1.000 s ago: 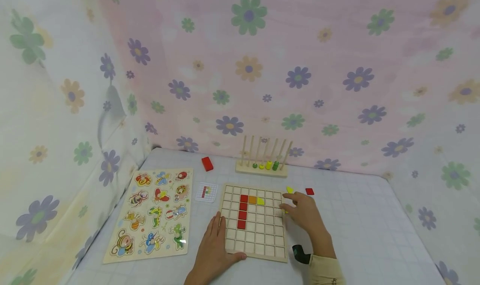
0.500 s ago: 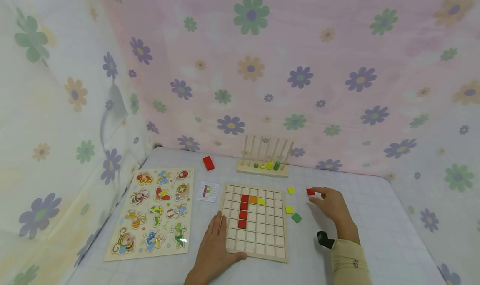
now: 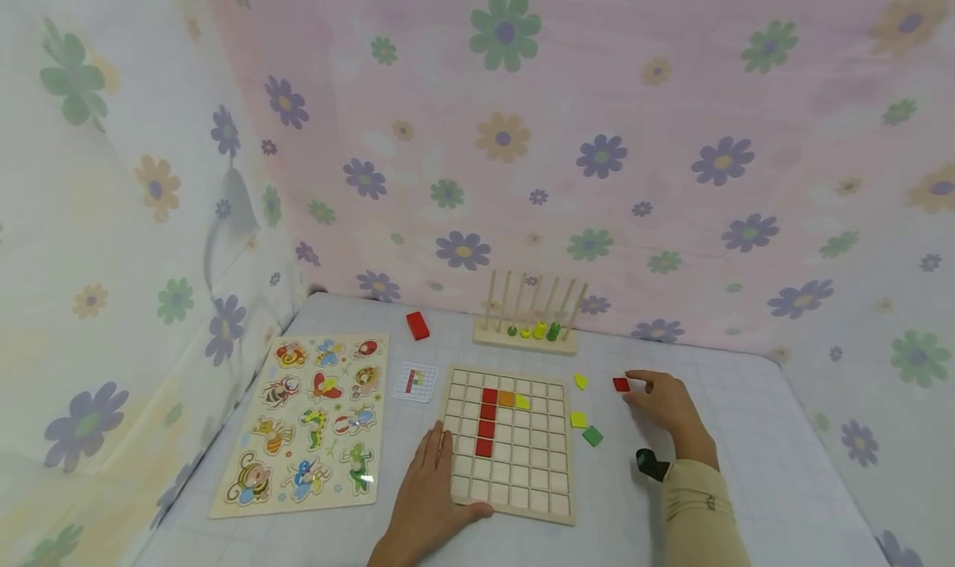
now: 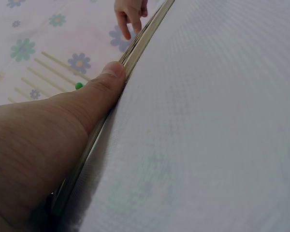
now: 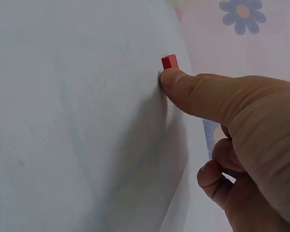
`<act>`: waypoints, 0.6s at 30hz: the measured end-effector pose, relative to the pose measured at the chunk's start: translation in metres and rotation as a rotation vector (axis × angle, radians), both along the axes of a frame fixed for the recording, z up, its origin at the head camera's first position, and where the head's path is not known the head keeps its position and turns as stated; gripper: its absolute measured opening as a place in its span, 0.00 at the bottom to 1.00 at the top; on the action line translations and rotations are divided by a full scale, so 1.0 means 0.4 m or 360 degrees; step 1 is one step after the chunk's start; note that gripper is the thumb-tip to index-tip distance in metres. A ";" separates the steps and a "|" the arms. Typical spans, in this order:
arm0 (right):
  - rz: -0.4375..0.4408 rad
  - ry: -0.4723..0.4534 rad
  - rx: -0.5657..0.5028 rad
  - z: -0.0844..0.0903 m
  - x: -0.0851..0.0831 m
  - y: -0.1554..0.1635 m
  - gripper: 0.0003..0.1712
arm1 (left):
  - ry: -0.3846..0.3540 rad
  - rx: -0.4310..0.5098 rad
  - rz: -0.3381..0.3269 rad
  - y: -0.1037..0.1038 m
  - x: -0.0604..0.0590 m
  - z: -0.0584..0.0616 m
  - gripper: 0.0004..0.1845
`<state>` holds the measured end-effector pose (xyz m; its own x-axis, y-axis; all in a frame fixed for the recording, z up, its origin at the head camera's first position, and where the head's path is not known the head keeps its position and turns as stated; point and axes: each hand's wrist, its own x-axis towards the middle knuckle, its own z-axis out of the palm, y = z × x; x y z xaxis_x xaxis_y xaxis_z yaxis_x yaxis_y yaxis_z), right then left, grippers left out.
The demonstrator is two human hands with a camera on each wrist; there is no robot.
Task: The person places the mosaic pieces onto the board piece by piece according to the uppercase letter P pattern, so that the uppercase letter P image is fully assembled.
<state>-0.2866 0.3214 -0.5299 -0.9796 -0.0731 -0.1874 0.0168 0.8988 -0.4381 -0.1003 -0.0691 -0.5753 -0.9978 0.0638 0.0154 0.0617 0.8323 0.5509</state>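
Note:
My left hand (image 3: 427, 494) lies along the left side of a wooden grid board (image 3: 516, 511), fingers straight, its thumb against the near edge. In the left wrist view that thumb (image 4: 99, 92) touches the board's edge (image 4: 147, 34). Set in the board are a column of red squares (image 3: 487, 428), an orange square (image 3: 506, 399) and a yellow piece (image 3: 523, 401). Right of the board, my right hand (image 3: 669, 409) pinches a red tile (image 3: 621, 385) between thumb and index finger. In the right wrist view the thumb covers part of the red tile (image 5: 169, 61).
Beside the board lie a yellow petal-shaped piece (image 3: 581, 381), a yellow square (image 3: 578, 419) and a green square (image 3: 593, 436). A pattern card (image 3: 414, 382) and an insect puzzle board (image 3: 298, 501) are to the left. Behind stand a red block (image 3: 418, 326) and a pegged rack (image 3: 522, 341).
My right hand has moved right, from the grid board's right edge to the red tile, uncovering the yellow and green squares. My left hand has stayed on the board.

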 end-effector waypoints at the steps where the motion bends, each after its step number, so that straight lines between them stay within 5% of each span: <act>1: 0.0001 -0.0009 0.0010 -0.001 -0.002 0.003 0.31 | -0.0001 0.0000 -0.0002 0.000 0.000 -0.001 0.72; 18: 0.0074 -0.0010 0.0062 -0.016 -0.017 0.007 0.21 | -0.0028 -0.0032 -0.0009 -0.001 -0.003 -0.007 0.73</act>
<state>-0.2933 0.3244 -0.5364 -0.9740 -0.1113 -0.1973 -0.0230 0.9150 -0.4028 -0.1015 -0.0696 -0.5783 -0.9976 0.0695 -0.0032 0.0570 0.8428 0.5352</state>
